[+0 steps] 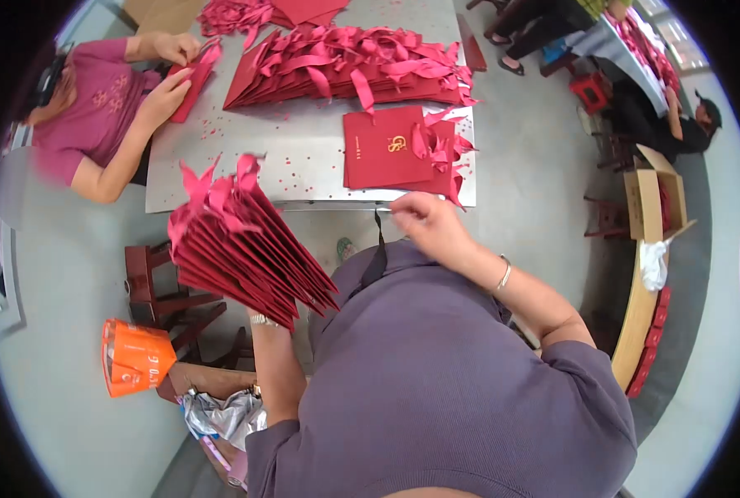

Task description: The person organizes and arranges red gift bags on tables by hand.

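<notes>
A thick fanned bundle of red paper gift bags (237, 249) with pink ribbons is held up left of my body. My left hand is hidden behind the bundle; only my left wrist (264, 324), with a metal band, shows below it. My right hand (424, 217) is at the table's front edge, fingers curled, thumb and index close together; whether anything is between them I cannot make out. A black strap (376, 261) hangs just left of those fingers. Beyond them, flat red bags (387, 149) with a gold emblem lie on the metal table (303, 178).
A long row of ribboned red bags (345, 70) fills the table's far part. At the left, a person (96, 108) handles a red bag (189, 93). Wooden stools (158, 282) and an orange bag (137, 357) stand at left. Right are another person (677, 124) and a cardboard box (654, 195).
</notes>
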Demonstrator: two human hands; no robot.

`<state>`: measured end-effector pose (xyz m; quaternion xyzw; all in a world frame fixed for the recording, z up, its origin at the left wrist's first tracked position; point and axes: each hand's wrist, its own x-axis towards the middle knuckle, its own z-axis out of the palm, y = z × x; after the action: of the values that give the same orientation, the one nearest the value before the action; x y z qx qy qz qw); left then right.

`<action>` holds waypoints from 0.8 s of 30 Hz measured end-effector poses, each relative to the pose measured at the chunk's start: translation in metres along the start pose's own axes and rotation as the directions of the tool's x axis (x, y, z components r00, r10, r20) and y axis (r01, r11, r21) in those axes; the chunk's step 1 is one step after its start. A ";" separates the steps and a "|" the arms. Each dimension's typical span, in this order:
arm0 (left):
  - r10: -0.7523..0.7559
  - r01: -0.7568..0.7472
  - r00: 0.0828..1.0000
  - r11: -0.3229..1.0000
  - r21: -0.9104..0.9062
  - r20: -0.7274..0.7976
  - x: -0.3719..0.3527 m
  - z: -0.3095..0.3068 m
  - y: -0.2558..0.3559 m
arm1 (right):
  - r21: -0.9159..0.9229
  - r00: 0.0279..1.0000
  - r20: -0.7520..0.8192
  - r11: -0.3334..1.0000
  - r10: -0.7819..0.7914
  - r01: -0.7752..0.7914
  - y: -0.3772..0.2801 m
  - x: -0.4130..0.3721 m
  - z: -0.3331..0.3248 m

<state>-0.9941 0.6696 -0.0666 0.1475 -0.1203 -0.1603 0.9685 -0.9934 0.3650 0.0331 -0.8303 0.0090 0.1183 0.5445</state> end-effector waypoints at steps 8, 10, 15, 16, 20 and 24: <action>0.034 0.221 0.900 0.824 0.521 -0.435 0.040 0.010 0.017 | 0.123 0.778 -0.557 0.956 0.289 -0.267 0.063 0.006 -0.003; -0.106 0.355 0.918 0.650 0.672 -0.383 0.079 0.020 0.020 | -0.202 0.664 -0.746 0.934 0.047 -0.293 0.069 0.023 -0.001; -0.512 0.462 0.797 0.175 0.869 -0.321 0.182 0.028 -0.002 | -0.242 0.699 -0.677 0.826 0.232 -0.509 0.042 0.060 -0.013; -0.530 0.351 0.803 0.049 0.935 -0.274 0.197 0.044 -0.009 | -0.241 0.724 -0.625 0.810 0.293 -0.535 0.048 0.067 -0.016; -0.646 -0.020 0.763 -0.063 0.998 -0.025 0.239 0.047 -0.033 | 0.038 0.801 -0.584 0.990 0.130 -0.133 0.086 0.082 -0.021; -0.751 0.186 0.650 0.008 0.983 -0.117 0.244 0.032 -0.045 | 0.505 0.954 -0.243 0.862 0.179 -0.033 0.079 0.062 -0.035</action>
<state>-0.7909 0.5364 -0.0063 0.6965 -0.3511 -0.4058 0.4764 -0.9377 0.3087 -0.0375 -0.6691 0.1622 0.0228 0.7249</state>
